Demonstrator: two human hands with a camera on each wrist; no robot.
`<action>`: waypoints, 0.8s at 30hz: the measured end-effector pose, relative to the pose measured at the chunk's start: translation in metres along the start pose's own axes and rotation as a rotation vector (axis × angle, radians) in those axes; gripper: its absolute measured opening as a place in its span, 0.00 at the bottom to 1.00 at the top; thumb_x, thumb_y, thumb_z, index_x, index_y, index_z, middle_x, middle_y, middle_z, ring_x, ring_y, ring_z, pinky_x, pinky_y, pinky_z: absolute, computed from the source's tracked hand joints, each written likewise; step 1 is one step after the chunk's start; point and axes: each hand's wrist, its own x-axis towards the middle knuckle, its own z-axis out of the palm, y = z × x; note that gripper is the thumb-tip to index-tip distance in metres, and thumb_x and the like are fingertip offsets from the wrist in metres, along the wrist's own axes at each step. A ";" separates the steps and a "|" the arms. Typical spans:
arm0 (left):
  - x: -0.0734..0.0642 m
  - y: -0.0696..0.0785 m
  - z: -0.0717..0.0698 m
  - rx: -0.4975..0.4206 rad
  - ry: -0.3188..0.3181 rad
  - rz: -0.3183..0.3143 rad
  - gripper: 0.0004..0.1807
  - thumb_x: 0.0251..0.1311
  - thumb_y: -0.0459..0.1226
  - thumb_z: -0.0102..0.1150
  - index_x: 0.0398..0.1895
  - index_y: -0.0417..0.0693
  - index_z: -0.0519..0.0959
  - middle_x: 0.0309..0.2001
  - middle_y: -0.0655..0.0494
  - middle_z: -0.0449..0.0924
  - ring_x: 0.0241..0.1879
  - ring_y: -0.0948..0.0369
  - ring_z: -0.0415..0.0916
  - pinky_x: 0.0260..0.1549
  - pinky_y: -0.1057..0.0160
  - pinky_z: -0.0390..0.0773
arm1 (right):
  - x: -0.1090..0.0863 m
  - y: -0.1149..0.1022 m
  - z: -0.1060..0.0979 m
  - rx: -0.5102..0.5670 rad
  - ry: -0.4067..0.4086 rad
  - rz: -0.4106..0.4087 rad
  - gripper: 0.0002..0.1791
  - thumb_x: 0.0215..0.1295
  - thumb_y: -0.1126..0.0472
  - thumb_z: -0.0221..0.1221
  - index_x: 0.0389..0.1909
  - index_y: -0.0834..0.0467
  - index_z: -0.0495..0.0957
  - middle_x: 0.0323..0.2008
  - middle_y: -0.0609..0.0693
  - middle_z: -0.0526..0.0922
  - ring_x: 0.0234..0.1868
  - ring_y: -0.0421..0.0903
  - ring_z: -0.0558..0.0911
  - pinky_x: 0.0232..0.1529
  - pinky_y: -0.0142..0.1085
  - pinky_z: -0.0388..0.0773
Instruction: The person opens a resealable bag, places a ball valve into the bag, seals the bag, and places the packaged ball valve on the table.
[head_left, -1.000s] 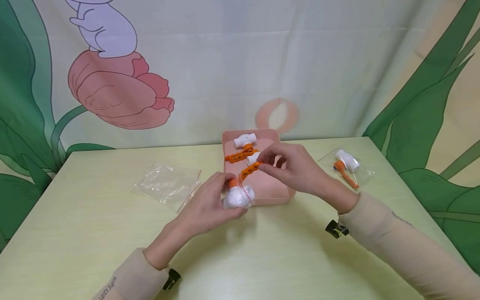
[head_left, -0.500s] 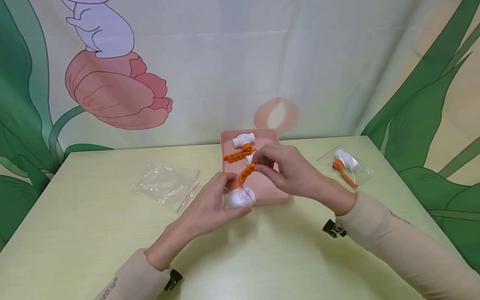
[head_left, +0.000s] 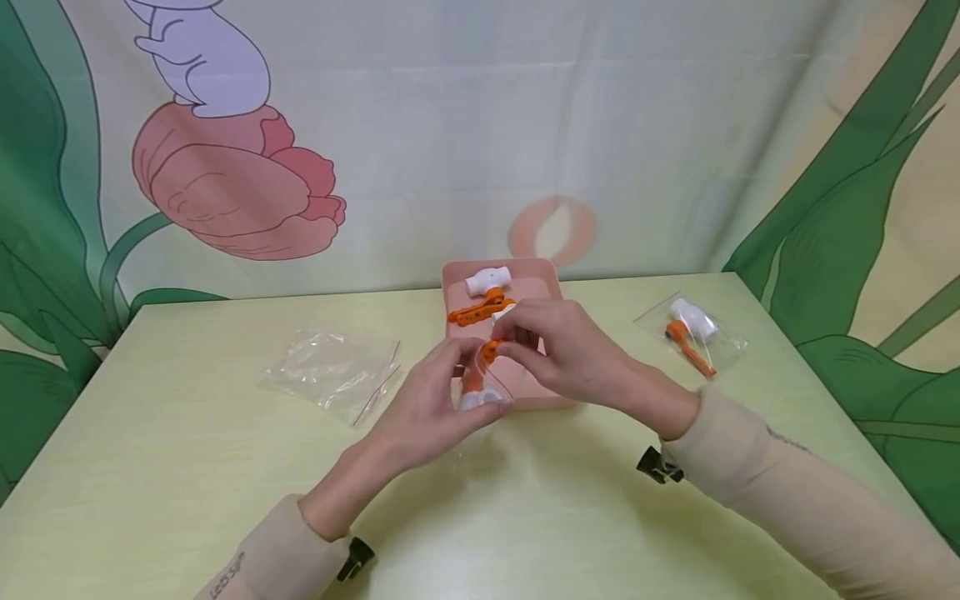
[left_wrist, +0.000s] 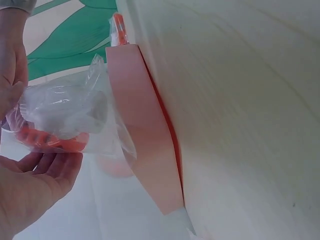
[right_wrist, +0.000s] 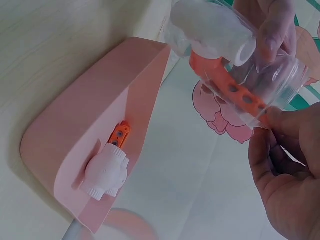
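Note:
Between my hands is a white plastic valve (right_wrist: 215, 32) with an orange lever handle (right_wrist: 232, 87), inside a clear plastic bag (left_wrist: 95, 75). My left hand (head_left: 423, 408) grips the bagged valve, thumb on the near side and fingers behind. Its palm and fingers lie beneath the orange lever in the left wrist view. My right hand (head_left: 566, 350) pinches the free end of the lever between thumb and forefinger, at the edge of the bag. Both hands are raised at the front of a pink tray (right_wrist: 95, 95).
The tray holds unbagged valves, one white body (head_left: 487, 281) with an orange handle (head_left: 480, 312) showing. A clear zip bag (head_left: 330, 371) lies flat at left. Another bagged valve (head_left: 693, 321) lies at right. A printed cloth (head_left: 420, 167) hangs behind the table (head_left: 187, 467).
My right hand has moved slightly left and down, closer to my left hand. The valve has tipped, with less of its white body showing above my left thumb.

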 end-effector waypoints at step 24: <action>0.001 0.002 0.004 -0.027 0.044 0.048 0.25 0.60 0.35 0.74 0.57 0.44 0.74 0.48 0.50 0.78 0.40 0.56 0.76 0.51 0.58 0.80 | 0.004 0.002 0.004 -0.017 0.011 0.082 0.15 0.54 0.67 0.77 0.34 0.61 0.78 0.33 0.48 0.78 0.30 0.44 0.78 0.30 0.35 0.79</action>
